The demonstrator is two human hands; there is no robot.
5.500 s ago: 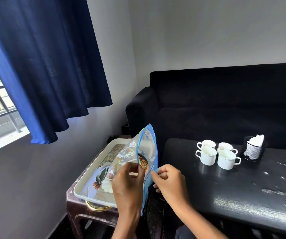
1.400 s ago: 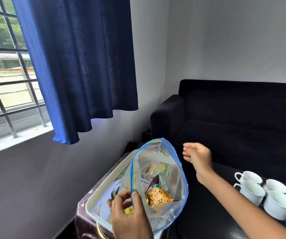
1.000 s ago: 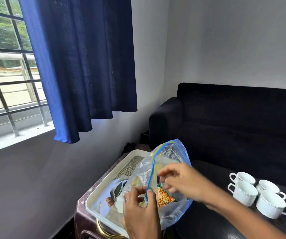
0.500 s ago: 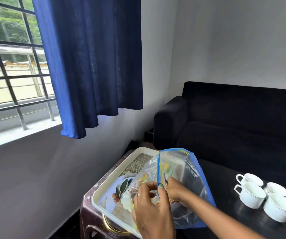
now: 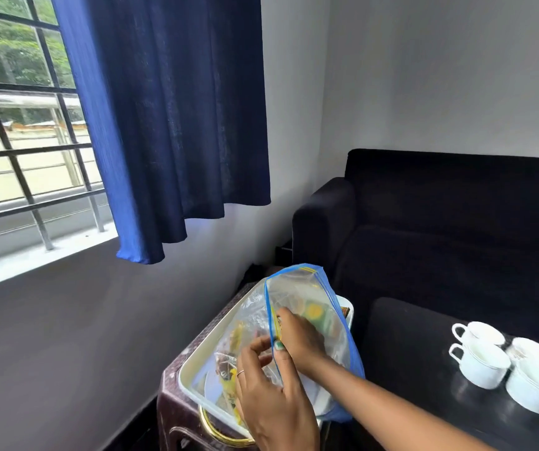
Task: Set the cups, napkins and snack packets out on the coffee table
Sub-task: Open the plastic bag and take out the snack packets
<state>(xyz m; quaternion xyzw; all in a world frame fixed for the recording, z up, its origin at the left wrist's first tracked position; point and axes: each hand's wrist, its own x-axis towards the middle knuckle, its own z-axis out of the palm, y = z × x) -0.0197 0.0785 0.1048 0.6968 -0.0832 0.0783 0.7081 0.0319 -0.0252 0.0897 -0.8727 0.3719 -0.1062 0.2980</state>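
My right hand [image 5: 297, 340] is down inside the clear zip-top plastic bag with the blue edge [image 5: 307, 307], fingers buried among the snack packets [image 5: 315, 315], so I cannot tell whether they're closed on one; my left hand [image 5: 271, 395] pinches the bag's near rim, thumb and fingers tight on the plastic; the bag sits in the cream rectangular tray [image 5: 196, 369] on the small dark-brown side table [image 5: 173, 411]; four white handled cups [image 5: 502, 366] cluster on the glossy black coffee table [image 5: 408, 353] to my right; black sofa [image 5: 440, 222] behind it; navy curtain [image 5: 170, 118] over the barred window [image 5: 17, 125].
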